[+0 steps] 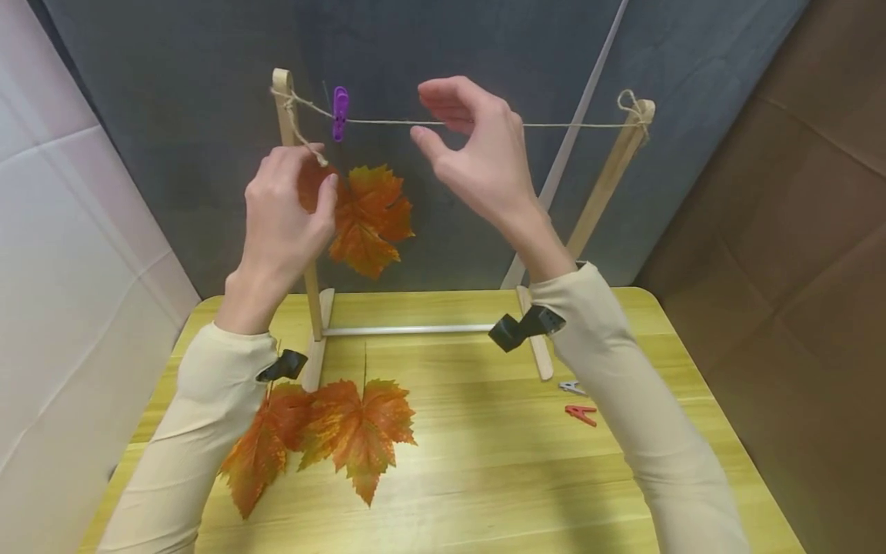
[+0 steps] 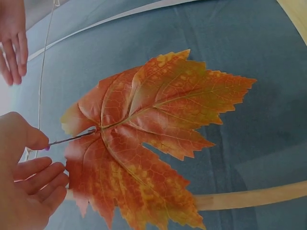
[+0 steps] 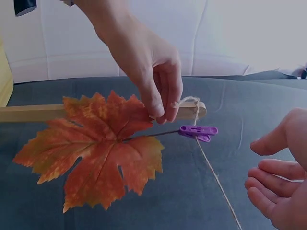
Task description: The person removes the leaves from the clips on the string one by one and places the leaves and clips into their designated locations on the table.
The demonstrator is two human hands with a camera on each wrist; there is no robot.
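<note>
A purple clothespin (image 1: 340, 114) grips the twine (image 1: 388, 121) near the left post and holds the stem of an orange-red maple leaf (image 1: 374, 219). The leaf (image 3: 103, 143) hangs from it by that stem. My left hand (image 1: 280, 200) is beside the leaf, its thumb and fingers parted; in the left wrist view the thumb overlaps the stem end. Over the middle of the twine, my right hand (image 1: 484, 146) hovers with relaxed fingers and a gap between thumb and fingertips, holding nothing. From the right wrist view, this hand (image 3: 283, 177) is apart from the clothespin (image 3: 197, 132).
Wooden posts, left (image 1: 285, 115) and right (image 1: 609, 173), carry the tied twine. A white rod (image 1: 415, 330) joins their feet. Two more maple leaves (image 1: 363, 431) lie on the table (image 1: 484, 462) at left. A red clothespin (image 1: 580, 415) and a grey clothespin (image 1: 571, 387) lie at right.
</note>
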